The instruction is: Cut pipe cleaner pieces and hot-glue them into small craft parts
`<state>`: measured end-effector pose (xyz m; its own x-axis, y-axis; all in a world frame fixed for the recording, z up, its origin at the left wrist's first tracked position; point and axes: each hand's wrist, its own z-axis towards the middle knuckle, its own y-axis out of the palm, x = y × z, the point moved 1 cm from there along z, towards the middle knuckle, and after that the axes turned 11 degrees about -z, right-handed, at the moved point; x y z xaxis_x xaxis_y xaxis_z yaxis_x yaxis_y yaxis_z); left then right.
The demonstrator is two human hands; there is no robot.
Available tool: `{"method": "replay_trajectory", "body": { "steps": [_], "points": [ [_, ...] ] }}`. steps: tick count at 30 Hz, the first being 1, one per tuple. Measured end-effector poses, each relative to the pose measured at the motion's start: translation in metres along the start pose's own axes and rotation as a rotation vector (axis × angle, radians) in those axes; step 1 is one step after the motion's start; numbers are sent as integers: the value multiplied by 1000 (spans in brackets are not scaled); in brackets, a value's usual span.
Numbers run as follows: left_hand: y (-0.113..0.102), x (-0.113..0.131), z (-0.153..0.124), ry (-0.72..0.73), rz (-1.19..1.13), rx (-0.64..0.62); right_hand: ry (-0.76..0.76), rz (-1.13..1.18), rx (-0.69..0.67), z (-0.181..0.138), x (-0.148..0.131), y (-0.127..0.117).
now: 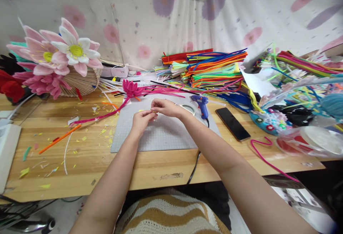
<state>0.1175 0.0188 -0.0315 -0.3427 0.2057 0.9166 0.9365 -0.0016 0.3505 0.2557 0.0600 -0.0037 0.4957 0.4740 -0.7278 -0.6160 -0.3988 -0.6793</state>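
Note:
Above the grey cutting mat, my left hand and my right hand meet with their fingertips pinched together. Something tiny, perhaps yellowish, shows between the fingers, too small to name. A magenta pipe-cleaner flower with a long fuzzy stem lies at the mat's upper left corner, apart from my hands. To the right of my right hand, a blue glue gun rests on the mat. A pale ring-shaped thing is partly hidden behind my right wrist.
Bundles of coloured pipe cleaners are piled at the back. Pink and white flowers stand at the left. A phone and a clear plastic tub lie to the right. An orange pipe cleaner and scraps litter the wooden table.

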Motion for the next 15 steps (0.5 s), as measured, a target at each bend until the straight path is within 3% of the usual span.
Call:
{"method": "replay_trajectory", "body": {
  "steps": [7, 15],
  "points": [
    [1, 1, -2, -2, 16, -27, 16, -13, 23, -2, -5, -3],
    [-1, 0, 4, -8, -188, -4, 21, 13, 80, 1, -3, -2]
  ]
}}
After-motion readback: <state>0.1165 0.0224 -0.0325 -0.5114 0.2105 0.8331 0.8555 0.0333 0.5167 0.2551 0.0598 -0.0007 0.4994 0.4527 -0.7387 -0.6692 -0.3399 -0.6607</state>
